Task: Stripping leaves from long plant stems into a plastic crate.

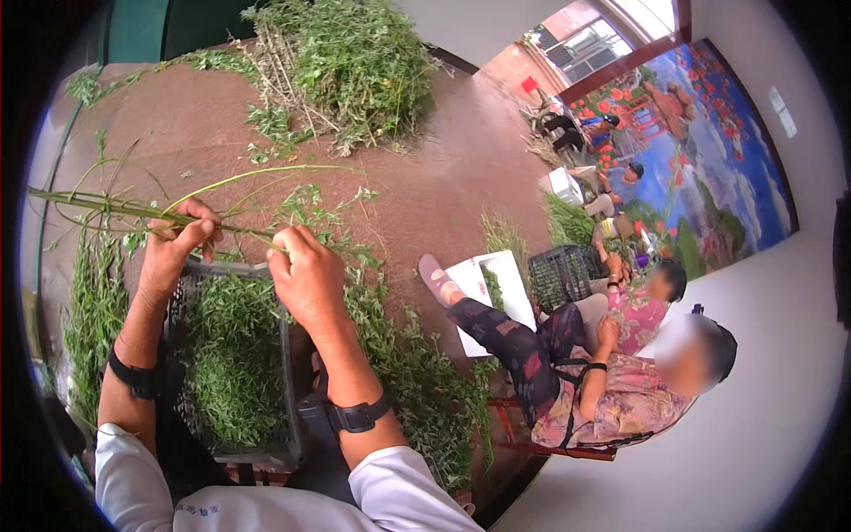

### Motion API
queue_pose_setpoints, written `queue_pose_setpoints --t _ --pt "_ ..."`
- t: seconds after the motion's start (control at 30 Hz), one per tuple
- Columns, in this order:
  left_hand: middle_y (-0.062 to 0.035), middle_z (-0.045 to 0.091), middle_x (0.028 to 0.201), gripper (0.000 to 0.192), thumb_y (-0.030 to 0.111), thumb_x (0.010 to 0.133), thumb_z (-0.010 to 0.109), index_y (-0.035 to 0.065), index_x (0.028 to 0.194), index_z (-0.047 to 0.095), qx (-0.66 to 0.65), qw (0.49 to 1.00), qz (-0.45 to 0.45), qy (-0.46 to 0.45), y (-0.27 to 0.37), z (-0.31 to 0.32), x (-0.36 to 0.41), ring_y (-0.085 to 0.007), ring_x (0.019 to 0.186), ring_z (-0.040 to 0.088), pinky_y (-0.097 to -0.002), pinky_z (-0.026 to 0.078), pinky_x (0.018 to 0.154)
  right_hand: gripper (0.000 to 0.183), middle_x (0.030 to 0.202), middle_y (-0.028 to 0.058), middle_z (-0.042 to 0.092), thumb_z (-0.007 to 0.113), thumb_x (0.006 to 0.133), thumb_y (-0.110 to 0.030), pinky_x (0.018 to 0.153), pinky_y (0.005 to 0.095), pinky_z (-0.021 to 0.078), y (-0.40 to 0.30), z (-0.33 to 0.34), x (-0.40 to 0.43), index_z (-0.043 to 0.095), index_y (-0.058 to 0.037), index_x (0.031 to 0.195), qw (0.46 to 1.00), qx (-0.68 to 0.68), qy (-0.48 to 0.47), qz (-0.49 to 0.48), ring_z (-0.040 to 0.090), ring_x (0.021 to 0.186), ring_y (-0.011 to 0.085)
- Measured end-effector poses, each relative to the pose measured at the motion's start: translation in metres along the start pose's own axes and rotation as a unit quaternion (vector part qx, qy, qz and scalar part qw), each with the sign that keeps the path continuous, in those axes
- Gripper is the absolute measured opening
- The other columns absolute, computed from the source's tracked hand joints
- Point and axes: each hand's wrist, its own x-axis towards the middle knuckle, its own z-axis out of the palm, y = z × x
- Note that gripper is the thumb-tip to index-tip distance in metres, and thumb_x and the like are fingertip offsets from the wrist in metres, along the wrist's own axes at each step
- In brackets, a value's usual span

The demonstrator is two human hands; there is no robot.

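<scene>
My left hand (183, 233) is closed around a long green plant stem (100, 203), whose thick end stretches away to the left with thin side stalks. Just right of it, my right hand (307, 269) pinches the thinner part of the same stem. A leafy sprig (312, 213) shows beyond my right hand; whether it joins the held stem I cannot tell. Below both hands, a dark plastic crate (290, 399) in front of my body holds a mass of picked green leaves (236, 359).
Leafy stalks lie on the floor in a left pile (96, 319) and a right pile (419, 379). A large heap of plants (352, 73) rises ahead. To the right sit several people, one (611, 405) close by, with a white foam box (518, 286) and another dark crate (558, 276).
</scene>
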Motion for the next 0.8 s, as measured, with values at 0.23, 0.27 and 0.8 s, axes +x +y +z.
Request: queue_pose_setpoints --t 0.23,0.27,0.8 --pt "-0.0069 0.060 0.070 0.014 0.013 0.080 0.057 -0.0009 0.082 0.057 0.025 1.000 -0.012 -0.007 0.003 0.000 0.000 -0.0116 0.061 0.056 -0.0226 0.045 0.047 0.008 0.073 0.0104 0.055 0.057 0.074 -0.008 0.056 0.0402 0.0456 -0.001 -0.001 -0.001 0.049 -0.0049 0.076 0.999 -0.023 -0.034 0.002 0.058 0.065 0.0308" --pt "-0.0071 0.059 0.070 0.014 0.013 0.080 0.057 -0.0011 0.081 0.058 0.027 1.000 -0.013 -0.007 0.003 0.001 0.000 -0.0117 0.061 0.056 -0.0227 0.045 0.047 0.008 0.073 0.0104 0.055 0.057 0.074 -0.008 0.056 0.0402 0.0456 -0.001 0.000 -0.001 0.049 -0.0049 0.076 0.999 -0.023 -0.034 0.002 0.058 0.065 0.0308" --pt "-0.0085 0.057 0.067 0.012 0.010 0.076 0.053 -0.0016 0.076 0.055 0.034 0.996 0.006 0.082 0.006 -0.014 0.006 -0.0112 0.055 0.053 -0.0224 0.041 0.043 0.011 0.077 0.0144 0.062 0.060 0.067 -0.009 0.067 0.0415 0.0481 0.024 0.002 -0.009 0.059 -0.0012 0.075 0.970 -0.208 -0.125 0.036 0.061 0.072 0.0321"
